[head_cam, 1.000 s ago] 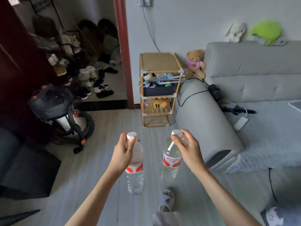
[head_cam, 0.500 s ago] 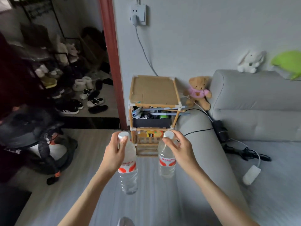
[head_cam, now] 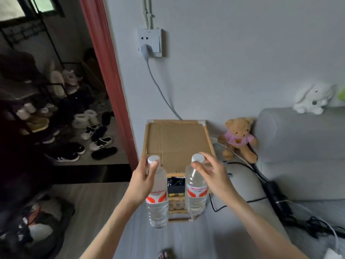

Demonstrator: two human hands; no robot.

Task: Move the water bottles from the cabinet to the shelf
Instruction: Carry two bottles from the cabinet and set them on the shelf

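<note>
Left hand [head_cam: 142,181] grips left bottle [head_cam: 156,195] at neck; right hand [head_cam: 212,176] pinches right bottle [head_cam: 196,191] below cap. Both bottles upright, held before shelf [head_cam: 177,139], below its cardboard top.

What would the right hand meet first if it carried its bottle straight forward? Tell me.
Likely the cardboard top of the wooden shelf; the right hand and its bottle hang just before it, though depth is unclear.

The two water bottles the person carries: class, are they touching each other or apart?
Apart. The head view shows the shelf front between the left bottle and the right bottle.
</note>
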